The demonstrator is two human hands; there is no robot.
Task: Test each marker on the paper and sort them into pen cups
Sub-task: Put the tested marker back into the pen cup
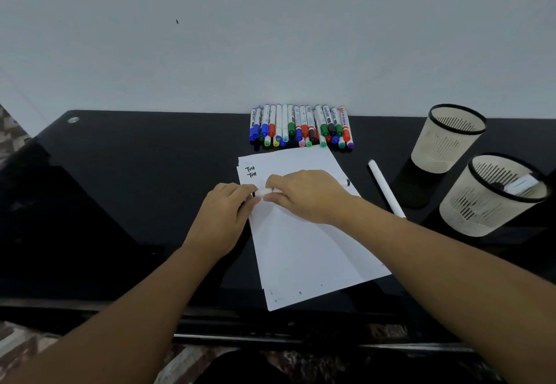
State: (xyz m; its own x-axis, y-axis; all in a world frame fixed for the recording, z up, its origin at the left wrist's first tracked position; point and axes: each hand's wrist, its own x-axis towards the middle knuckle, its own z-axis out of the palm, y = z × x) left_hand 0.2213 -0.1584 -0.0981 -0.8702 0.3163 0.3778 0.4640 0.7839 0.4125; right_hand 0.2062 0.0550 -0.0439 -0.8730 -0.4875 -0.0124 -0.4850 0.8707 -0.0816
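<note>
Paper (307,245) at centre of worktop (135,173). Marker row (301,126) at 12 o'clock of paper, against wall. Loose marker (386,188) at 2 o'clock. Two pen cups (448,138) (487,197) at 3 o'clock, beyond loose marker.

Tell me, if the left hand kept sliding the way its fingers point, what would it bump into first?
Probably the right hand. The left hand points rightward over the paper, and both hands hold the white marker, fingertips almost meeting, though depth is unclear.

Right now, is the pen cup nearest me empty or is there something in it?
Not empty. The nearer pen cup stands upright with a marker showing inside its rim.
</note>
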